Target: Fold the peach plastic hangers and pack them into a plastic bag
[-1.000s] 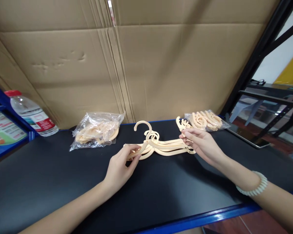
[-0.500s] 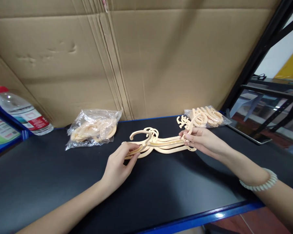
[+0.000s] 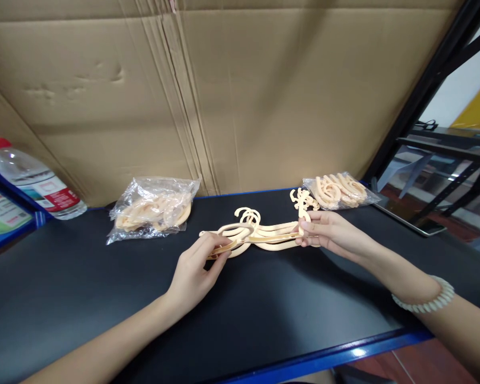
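Nearby: bagged hangers [image 3: 152, 210] left, bagged hooks [image 3: 338, 191] right, bottle [image 3: 32, 178] far left.

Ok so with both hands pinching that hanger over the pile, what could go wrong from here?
The cream plastic hanger is pinched only at its ends by the left hand and right hand, so it might slip or twist. Its hook could snag the stacked cream hangers right beneath. The right hand might also nudge the loose cream hooks behind it.
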Action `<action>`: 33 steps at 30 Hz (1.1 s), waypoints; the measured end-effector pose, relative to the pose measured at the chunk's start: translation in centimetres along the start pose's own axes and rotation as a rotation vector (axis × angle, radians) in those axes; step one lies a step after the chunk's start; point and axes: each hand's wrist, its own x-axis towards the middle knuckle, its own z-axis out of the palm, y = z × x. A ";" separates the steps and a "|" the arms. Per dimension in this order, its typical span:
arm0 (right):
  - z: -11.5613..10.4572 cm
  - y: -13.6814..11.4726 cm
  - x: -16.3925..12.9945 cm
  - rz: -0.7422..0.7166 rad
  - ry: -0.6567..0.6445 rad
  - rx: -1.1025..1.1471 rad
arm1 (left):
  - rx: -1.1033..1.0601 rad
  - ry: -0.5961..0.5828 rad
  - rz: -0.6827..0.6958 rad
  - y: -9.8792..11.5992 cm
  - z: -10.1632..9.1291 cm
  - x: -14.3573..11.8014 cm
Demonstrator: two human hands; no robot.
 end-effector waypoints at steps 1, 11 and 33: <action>0.0 0.1 0.0 0.000 0.004 0.002 | -0.007 -0.001 -0.001 0.0 0.0 0.0; 0.4 0.4 -0.1 -0.013 0.122 -0.007 | -0.037 -0.024 -0.052 -0.1 0.0 -0.2; 0.1 0.3 -0.1 0.063 0.062 0.043 | -0.024 -0.008 -0.006 -0.1 0.1 -0.2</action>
